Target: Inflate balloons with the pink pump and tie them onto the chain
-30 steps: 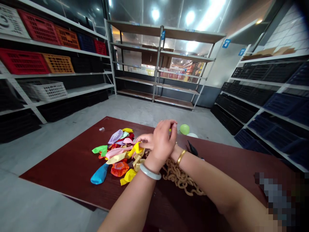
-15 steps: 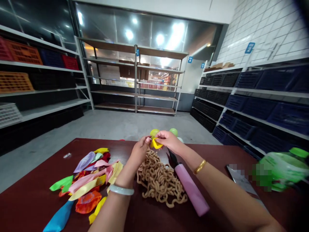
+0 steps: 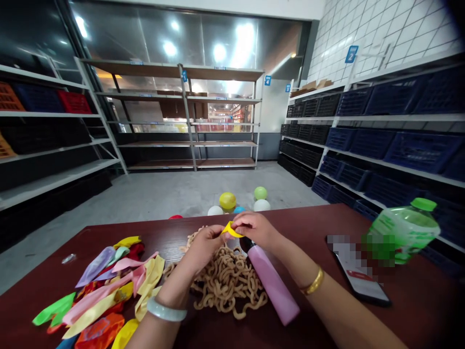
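Observation:
Both my hands pinch a limp yellow balloon (image 3: 231,229) over the dark red table (image 3: 308,228). My left hand (image 3: 205,242) grips its left side, my right hand (image 3: 256,228) its right side. The balloon sits just above the black nozzle of a pink hand pump (image 3: 272,286) that lies on the table under my right wrist. A tangled heap of tan plastic chain (image 3: 227,278) lies beneath my hands. A pile of flat balloons in many colours (image 3: 105,286) spreads at the left.
A green plastic bottle (image 3: 399,232) and a phone (image 3: 358,274) lie at the right of the table. Several inflated balloons (image 3: 227,200) rest on the floor beyond the far edge. Shelving with crates lines both sides and the back of the room.
The view has swung right. My hands picked a yellow balloon from the pile and carried it to the pump's nozzle, lowering it slightly in the last half second.

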Tool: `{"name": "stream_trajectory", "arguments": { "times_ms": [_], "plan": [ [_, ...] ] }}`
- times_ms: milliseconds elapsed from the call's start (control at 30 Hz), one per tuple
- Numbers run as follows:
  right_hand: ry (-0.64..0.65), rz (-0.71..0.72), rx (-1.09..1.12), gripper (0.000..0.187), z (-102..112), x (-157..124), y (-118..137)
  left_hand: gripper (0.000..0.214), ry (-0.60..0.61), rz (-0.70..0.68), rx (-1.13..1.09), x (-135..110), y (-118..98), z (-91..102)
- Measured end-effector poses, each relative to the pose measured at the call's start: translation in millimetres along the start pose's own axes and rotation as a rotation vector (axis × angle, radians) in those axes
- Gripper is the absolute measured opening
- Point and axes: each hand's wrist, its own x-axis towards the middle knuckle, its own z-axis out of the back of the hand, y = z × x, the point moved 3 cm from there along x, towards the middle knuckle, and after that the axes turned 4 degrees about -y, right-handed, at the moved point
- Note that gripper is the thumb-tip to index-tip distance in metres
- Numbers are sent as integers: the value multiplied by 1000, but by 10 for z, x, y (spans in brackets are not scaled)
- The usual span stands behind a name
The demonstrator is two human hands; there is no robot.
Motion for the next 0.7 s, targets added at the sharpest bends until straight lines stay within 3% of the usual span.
{"name": "stream_trajectory", "arguments": {
  "times_ms": [167,433,600,700],
  "plan": [
    [-71,10,63,3,38,-102,19,22,13,60,-151,-32,11,-47],
    [-207,-33,95,10,190,-115,-5,34,169,181,-124,-44,52,-91],
    [-273,-234,305,19,211,-143,-94,36,225,208,-127,-56,21,-96],
    [-307,-291,286,22,207,-160,-109,33,235,239,-226,-101,-14,-109]
  ]
}}
